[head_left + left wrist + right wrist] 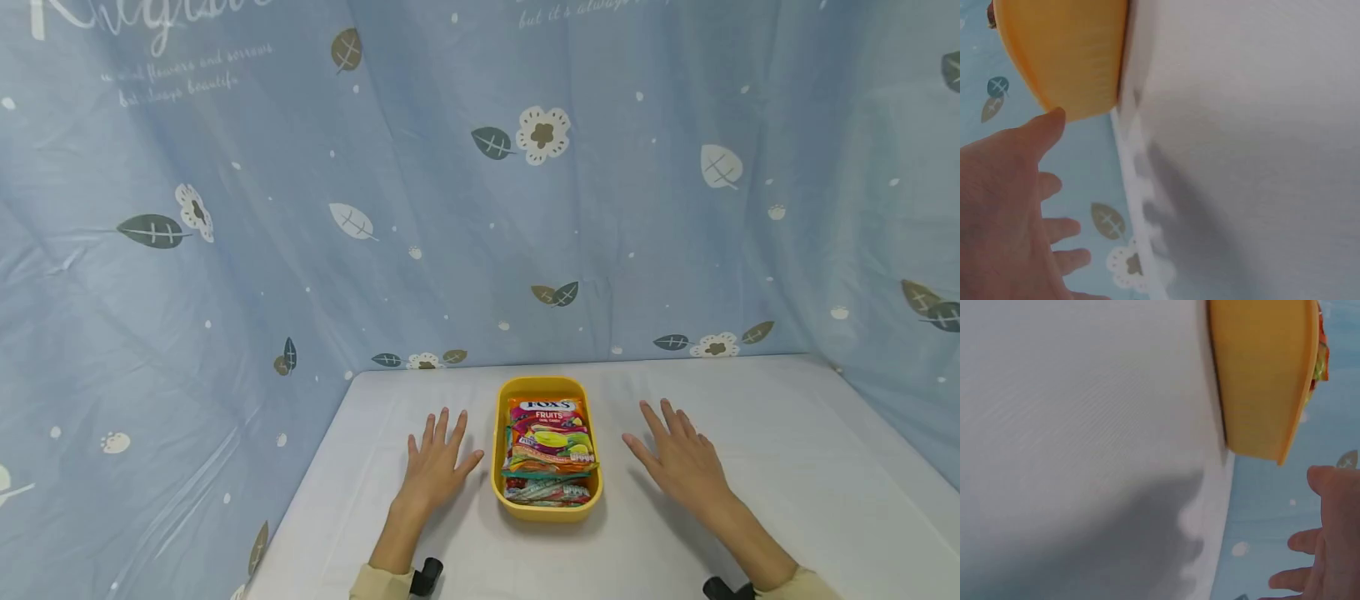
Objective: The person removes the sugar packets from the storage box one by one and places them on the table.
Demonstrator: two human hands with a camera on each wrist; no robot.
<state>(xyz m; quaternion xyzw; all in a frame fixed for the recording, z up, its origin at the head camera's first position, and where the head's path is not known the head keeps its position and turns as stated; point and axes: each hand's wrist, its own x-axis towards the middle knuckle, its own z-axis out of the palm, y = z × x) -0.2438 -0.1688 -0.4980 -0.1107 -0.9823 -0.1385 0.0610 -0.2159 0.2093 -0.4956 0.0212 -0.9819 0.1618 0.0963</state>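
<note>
A yellow plastic bin stands on the white table, filled with candy bags. On top lies an orange and purple bag labelled Fox's Fruits. Below it, near the bin's front end, more shiny bags show in part. My left hand hovers over the table left of the bin, fingers spread, holding nothing. On the bin's other side my right hand is likewise spread and holds nothing. Both wrist views show the bin's side wall beyond the thumb, with the hand's shadow on the table.
The white table reaches back to a blue curtain printed with leaves and flowers. That curtain also runs along the left and right sides. A black wrist strap shows at the left sleeve, another at the right.
</note>
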